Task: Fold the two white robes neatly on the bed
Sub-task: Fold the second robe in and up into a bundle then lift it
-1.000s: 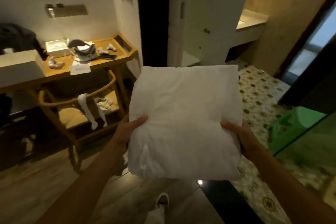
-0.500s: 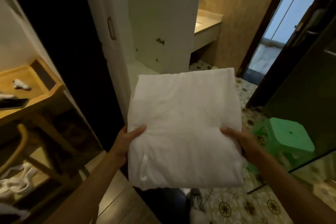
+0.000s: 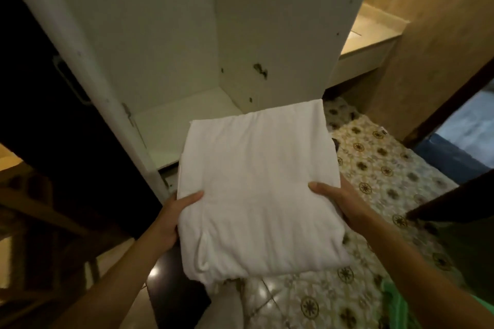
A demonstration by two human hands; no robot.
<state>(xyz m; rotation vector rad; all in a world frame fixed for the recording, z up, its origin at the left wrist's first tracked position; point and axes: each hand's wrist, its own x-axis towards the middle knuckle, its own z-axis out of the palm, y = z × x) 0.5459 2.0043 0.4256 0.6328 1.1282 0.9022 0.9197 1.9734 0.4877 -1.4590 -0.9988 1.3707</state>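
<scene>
folded white robes (image 3: pixel 256 195) fill the centre of the frame as one flat, squarish bundle that you hold out in front of you with both hands. your left hand (image 3: pixel 173 219) clamps the bundle's left edge at lower centre-left, thumb lying across the top cloth and the other fingers hidden beneath. your right hand (image 3: pixel 336 200) grips the right edge the same way, thumb on top and pointing inward, the rest tucked under. whether the bundle is one robe or two stacked you cannot tell. behind it, in the upper middle of the frame, an open white wardrobe (image 3: pixel 187 35) shows a bare bottom shelf. patterned floor tiles (image 3: pixel 379 163) spread across the right and lower right, under the bundle's far corner.
</scene>
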